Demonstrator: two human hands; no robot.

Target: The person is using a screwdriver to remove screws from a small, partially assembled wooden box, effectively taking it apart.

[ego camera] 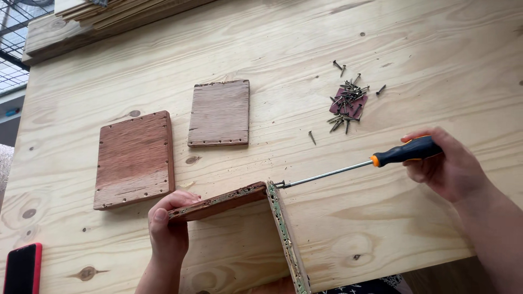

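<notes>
Plywood corner assembly, two thin brown panels joined, stood on pale pine bench; left hand gripped one panel's edge, right hand clasped orange-black screwdriver, tip on corner screw.

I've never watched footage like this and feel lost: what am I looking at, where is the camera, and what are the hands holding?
The one picture comes from a camera on a person's head, looking down at a pale plywood table. The left hand steadies a joined pair of wooden panels. The right hand holds a screwdriver with a black and orange handle, its tip at a screw on the panels' corner. Two loose reddish boards lie flat beyond, beside a pile of screws. A red-edged phone sits at the lower left.
</notes>
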